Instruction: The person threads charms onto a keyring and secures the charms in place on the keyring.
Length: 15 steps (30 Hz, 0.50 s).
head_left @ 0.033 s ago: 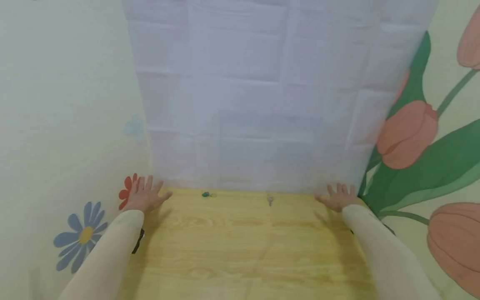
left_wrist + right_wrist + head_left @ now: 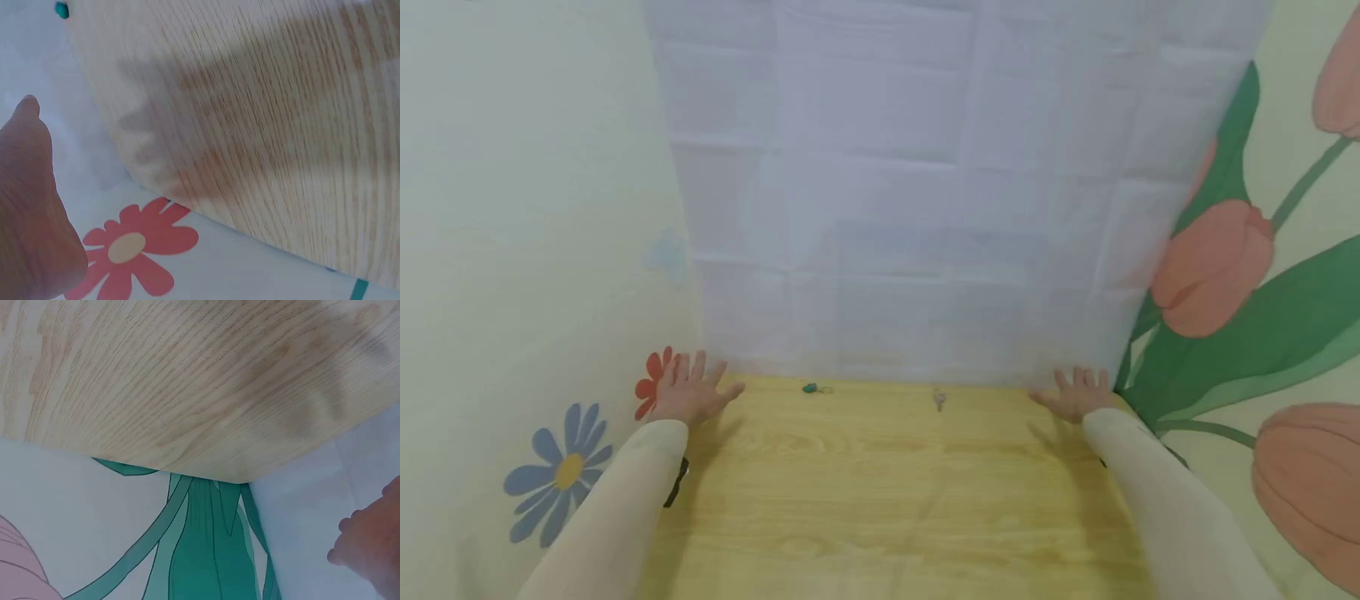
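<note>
The person stretches both arms forward over a wooden table (image 2: pixel 880 492). The left hand (image 2: pixel 688 393) is at the far left corner of the table, with its fingers spread and straight, holding nothing. It lies close to the flower-printed cloth (image 2: pixel 512 292) that hangs on the left side, just beside a red flower (image 2: pixel 651 385) printed on it. The right hand (image 2: pixel 1078 393) is at the far right corner, also with open, relaxed fingers and nothing in it. It is just beside the tulip-printed cloth (image 2: pixel 1262 317) on the right side.

A pale white cloth (image 2: pixel 925 208) with fold lines hangs behind the far edge of the table, between the two hands. At this far edge lie two small things: a small green object (image 2: pixel 810 388) nearer to the left hand, and a small grey object (image 2: pixel 939 401) near the middle. Both are too small to identify. Neither hand touches them.
</note>
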### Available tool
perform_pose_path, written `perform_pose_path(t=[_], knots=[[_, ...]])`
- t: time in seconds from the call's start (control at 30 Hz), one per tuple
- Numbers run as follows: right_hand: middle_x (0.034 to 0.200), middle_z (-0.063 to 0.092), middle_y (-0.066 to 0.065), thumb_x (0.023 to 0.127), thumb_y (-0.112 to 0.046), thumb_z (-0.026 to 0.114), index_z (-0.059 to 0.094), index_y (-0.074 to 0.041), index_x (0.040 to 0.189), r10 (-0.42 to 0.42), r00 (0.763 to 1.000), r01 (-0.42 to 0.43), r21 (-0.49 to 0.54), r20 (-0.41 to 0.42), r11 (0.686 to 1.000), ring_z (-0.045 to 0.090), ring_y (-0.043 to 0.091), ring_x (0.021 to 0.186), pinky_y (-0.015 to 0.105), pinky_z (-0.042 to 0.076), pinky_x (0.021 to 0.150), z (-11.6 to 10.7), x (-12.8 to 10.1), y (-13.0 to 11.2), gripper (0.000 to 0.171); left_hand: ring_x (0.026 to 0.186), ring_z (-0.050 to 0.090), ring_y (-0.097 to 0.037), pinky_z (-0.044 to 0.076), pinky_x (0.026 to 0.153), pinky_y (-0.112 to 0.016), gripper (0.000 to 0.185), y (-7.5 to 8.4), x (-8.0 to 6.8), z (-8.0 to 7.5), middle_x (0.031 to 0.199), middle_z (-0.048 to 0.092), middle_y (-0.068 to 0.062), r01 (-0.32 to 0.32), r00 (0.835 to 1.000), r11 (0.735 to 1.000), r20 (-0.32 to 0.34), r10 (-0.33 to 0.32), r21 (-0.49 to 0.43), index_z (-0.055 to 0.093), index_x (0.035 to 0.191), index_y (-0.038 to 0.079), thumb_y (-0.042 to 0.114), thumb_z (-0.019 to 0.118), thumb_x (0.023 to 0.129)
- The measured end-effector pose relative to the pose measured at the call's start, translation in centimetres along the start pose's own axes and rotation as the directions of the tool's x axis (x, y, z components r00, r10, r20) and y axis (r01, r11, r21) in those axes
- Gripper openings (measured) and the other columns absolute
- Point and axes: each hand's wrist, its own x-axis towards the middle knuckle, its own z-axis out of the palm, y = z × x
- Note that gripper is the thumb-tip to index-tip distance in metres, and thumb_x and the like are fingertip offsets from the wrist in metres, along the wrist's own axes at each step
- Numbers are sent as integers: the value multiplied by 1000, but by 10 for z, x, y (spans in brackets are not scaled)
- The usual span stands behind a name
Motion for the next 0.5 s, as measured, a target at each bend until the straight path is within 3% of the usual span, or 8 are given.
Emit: perform_pose_path(t=[0.13,0.27,0.4,0.5], knots=[[152,26,42,97,-73,40,30,10,154,-52,998,51,32,39,998,20,60,140,75,5,108,-1,9,-19,101,141,9,-63,2,111,-72,80,4,-1,9,154,16,-44,-14,1000,999,-14,14,-36,34,154,-5,53,50,103],[148,41,35,106,-47,48,41,9,150,-152,983,143,94,102,985,36,53,136,69,26,108,0,24,-68,72,137,22,-61,12,107,-75,66,22,8,17,148,32,-41,-5,1000,999,-14,4,-51,41,150,-5,31,56,97],[132,60,24,107,-30,52,60,6,134,-213,972,191,194,99,962,56,43,122,58,45,98,7,34,-113,45,135,31,-56,18,108,-71,53,63,29,23,144,40,-36,-27,1000,999,5,28,-47,48,145,-5,17,53,97],[129,61,24,106,-28,53,62,5,131,-218,973,189,269,79,944,57,42,119,57,47,96,17,39,-131,42,137,34,-50,20,110,-67,48,98,41,27,147,43,-30,-84,996,996,30,85,-31,50,146,-2,16,55,102]])
